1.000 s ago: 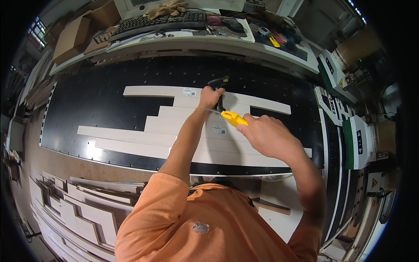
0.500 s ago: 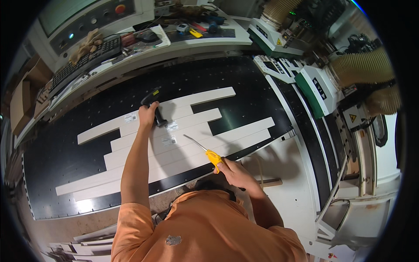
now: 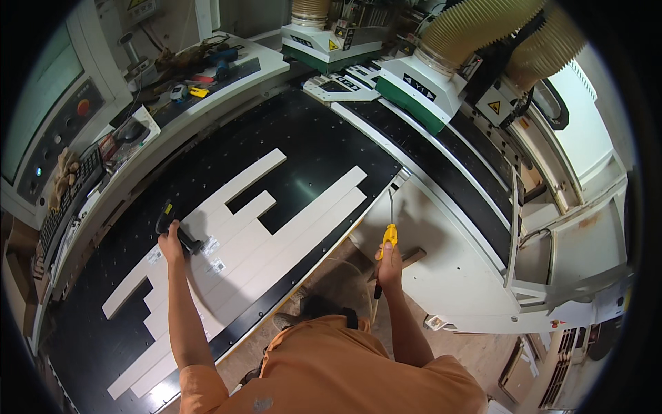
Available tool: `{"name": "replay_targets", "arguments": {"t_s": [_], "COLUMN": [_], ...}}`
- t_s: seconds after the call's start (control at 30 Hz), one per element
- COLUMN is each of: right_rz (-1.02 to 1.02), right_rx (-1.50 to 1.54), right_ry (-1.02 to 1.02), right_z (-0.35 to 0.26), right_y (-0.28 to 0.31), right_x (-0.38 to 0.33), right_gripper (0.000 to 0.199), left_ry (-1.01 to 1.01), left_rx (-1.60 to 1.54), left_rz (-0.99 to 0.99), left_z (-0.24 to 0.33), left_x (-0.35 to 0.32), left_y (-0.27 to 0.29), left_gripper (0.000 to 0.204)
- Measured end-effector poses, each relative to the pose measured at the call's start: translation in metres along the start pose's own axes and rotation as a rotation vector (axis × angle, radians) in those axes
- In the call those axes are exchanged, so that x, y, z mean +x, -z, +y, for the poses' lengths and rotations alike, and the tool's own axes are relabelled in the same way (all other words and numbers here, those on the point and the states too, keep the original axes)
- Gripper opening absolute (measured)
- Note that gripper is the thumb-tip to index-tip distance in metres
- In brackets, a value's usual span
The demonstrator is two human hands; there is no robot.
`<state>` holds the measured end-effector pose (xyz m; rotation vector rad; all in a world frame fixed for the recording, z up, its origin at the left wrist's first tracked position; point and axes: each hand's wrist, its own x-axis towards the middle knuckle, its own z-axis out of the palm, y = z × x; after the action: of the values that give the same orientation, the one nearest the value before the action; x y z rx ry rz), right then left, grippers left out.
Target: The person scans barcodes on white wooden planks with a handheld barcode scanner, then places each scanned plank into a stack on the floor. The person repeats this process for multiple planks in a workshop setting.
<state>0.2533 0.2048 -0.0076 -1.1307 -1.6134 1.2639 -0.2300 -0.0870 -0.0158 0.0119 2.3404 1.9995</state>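
Black and dotted with small holes or studs, the work table slants across from about 7 to 12 o'clock. Just under 9 o'clock is the black handheld scanner, its handle end over the boards and its head, with a yellow-green mark, over bare black surface. The left hand is clamped round it, forearm coming up from 7 o'clock. Whether the scanner touches anything below cannot be told.

Between 4 and 5 o'clock the right hand is closed on a yellow blow gun; its thin metal tube points to 12, its tip near the table's corner.

Beneath the scanner, centred on 8 o'clock, long whitish boards lie side by side, ends staggered, with printed labels near the scanner. A brown bar shows just beside the right hand, and a pale panel spreads toward 4 o'clock.

Farther out, a cluttered desk stretches from 9 to 11 o'clock, bearing a dark keyboard and a tan glove. At 1 o'clock sits a white-and-green machine head under ribbed tan hoses.
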Motion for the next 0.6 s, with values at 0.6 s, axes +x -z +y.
{"name": "replay_targets", "arguments": {"t_s": [0.6], "right_rz": [0.140], "right_rx": [-0.296], "right_ry": [-0.054], "right_z": [-0.009], "right_y": [-0.028], "right_x": [0.053], "right_gripper": [0.046], "left_ry": [0.067], "left_rx": [-0.295], "left_rz": [-0.022], "left_z": [-0.029], "left_x": [0.012], "left_y": [0.002], "left_gripper": [0.034]}}
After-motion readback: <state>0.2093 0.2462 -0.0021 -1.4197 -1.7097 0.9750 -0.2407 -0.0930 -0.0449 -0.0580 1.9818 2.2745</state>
